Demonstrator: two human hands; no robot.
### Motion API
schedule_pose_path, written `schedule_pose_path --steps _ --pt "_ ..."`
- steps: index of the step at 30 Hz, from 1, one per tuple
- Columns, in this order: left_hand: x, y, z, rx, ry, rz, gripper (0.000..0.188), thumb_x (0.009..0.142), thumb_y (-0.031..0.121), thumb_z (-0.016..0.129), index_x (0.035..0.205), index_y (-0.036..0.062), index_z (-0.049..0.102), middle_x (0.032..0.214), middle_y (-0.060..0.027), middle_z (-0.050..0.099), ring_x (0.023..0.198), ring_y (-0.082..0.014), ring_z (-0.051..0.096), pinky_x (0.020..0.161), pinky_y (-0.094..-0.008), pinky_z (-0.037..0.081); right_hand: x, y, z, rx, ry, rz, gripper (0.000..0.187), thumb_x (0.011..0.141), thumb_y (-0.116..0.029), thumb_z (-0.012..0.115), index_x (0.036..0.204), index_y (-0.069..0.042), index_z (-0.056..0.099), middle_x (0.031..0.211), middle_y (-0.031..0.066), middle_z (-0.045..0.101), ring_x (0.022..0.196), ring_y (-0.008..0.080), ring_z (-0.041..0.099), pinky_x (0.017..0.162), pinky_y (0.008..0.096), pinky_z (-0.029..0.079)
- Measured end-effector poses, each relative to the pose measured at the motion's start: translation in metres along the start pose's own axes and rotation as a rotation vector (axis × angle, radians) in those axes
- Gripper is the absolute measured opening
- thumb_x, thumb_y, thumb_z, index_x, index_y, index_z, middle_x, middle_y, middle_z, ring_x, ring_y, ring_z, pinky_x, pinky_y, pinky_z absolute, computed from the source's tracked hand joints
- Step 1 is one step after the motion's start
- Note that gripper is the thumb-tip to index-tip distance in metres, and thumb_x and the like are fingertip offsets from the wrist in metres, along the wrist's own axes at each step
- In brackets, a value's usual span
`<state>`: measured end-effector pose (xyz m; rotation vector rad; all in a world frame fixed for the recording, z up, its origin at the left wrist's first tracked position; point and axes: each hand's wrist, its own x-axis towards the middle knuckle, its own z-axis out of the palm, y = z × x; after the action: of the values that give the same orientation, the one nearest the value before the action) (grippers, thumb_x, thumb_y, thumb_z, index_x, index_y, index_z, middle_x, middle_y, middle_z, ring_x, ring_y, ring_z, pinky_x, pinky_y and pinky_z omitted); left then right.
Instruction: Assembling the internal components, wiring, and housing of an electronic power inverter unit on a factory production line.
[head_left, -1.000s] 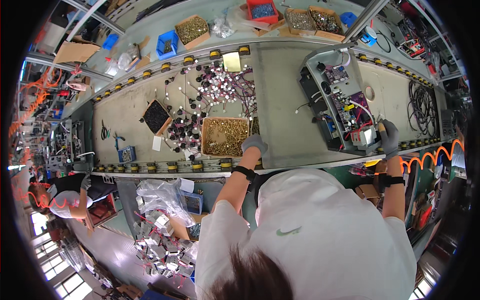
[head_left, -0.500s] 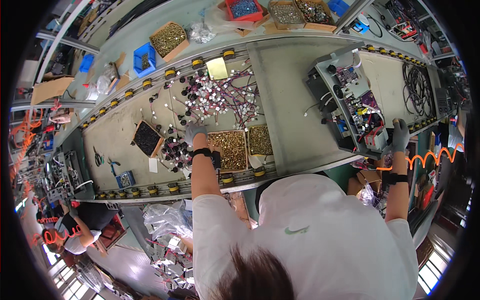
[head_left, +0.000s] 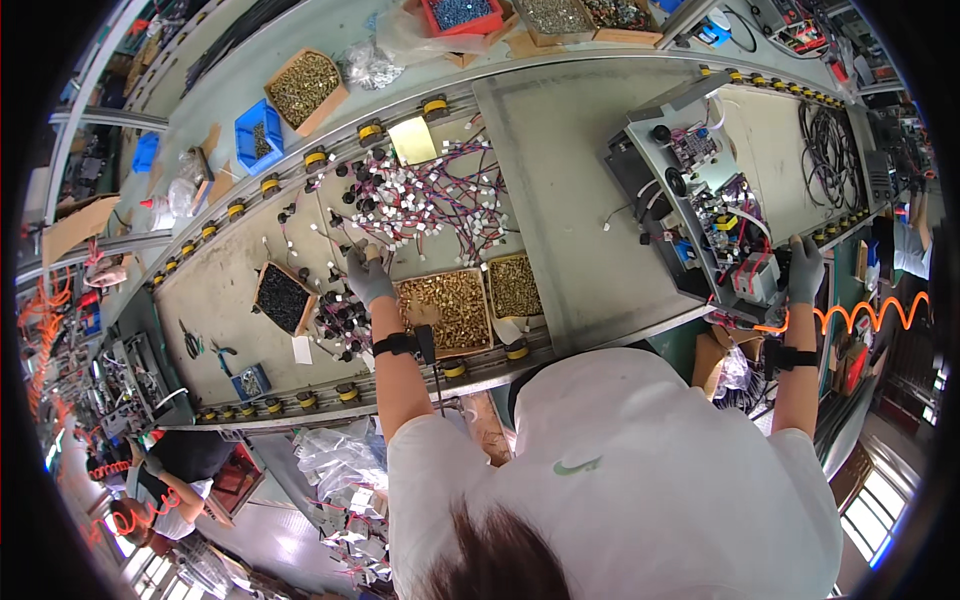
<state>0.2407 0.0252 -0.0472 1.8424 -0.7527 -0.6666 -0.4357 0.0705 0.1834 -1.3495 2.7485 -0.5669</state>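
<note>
My left hand (head_left: 371, 277), in a grey glove, reaches into a heap of cable leads (head_left: 440, 200) with white plugs and black round ends. Its fingers are bent among the leads, pinched at a small dark piece whose kind I cannot make out. Just right of its wrist is a carton of brass-coloured small parts (head_left: 445, 310). My right hand (head_left: 805, 270), also gloved, is beside the boxy transformer (head_left: 757, 278) at the near right side of an open metal chassis (head_left: 690, 185) with circuit boards. Its fingers point away from me, and nothing shows in them.
A second brass-parts box (head_left: 514, 285), a black-parts box (head_left: 284, 298) and pliers (head_left: 222, 352) lie on the bench. Yellow rollers (head_left: 370, 132) line its edges. An orange coiled hose (head_left: 870, 315) runs by my right forearm. A co-worker (head_left: 170, 500) is at lower left.
The whole view has shifted slightly, moving the bench contents leftward. My left hand's fingers now reach upward into the leads. My right hand stays beside the chassis.
</note>
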Motion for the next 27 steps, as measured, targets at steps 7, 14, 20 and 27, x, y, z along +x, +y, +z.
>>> schedule_pose_path --steps 7,14,20,27 --pt "0.005 0.001 -0.007 -0.123 -0.005 -0.114 0.030 0.080 0.000 0.062 0.110 -0.0014 0.061 0.096 -0.0047 0.064 0.082 -0.0110 0.057 0.073 -0.0243 0.046 0.002 0.014 0.001 0.007 0.002 0.038 0.036 0.082 -0.036 0.054 0.095 -0.004 0.064 0.084 0.0167 0.064 0.078 0.0307 0.061 0.071 0.0361 0.045" --pt "-0.013 -0.001 0.003 -0.521 -0.086 -0.159 0.033 0.090 -0.002 0.043 0.122 0.0005 0.051 0.112 -0.0100 0.059 0.095 -0.0167 0.058 0.079 -0.0265 0.050 -0.005 0.002 0.008 0.069 0.027 0.073 0.037 0.079 -0.038 0.054 0.096 -0.007 0.065 0.084 0.0196 0.064 0.082 0.0344 0.062 0.073 0.0385 0.046" --pt "-0.079 0.063 0.033 -0.776 -0.279 -0.104 0.031 0.084 -0.007 0.047 0.112 0.0033 0.056 0.100 -0.0069 0.061 0.080 -0.0146 0.057 0.063 -0.0231 0.047 -0.013 -0.007 -0.001 0.091 0.001 0.102 0.038 0.081 -0.041 0.051 0.091 -0.008 0.066 0.079 0.0179 0.064 0.079 0.0351 0.062 0.070 0.0405 0.047" --pt "-0.156 0.162 0.096 -0.703 -0.464 0.117 0.024 0.078 0.006 0.069 0.100 0.0027 0.060 0.094 -0.0085 0.063 0.078 -0.0154 0.059 0.066 -0.0263 0.050 -0.017 -0.020 -0.006 0.105 -0.066 -0.030 0.031 0.083 -0.035 0.049 0.088 -0.010 0.066 0.083 0.0159 0.063 0.082 0.0345 0.060 0.074 0.0434 0.046"
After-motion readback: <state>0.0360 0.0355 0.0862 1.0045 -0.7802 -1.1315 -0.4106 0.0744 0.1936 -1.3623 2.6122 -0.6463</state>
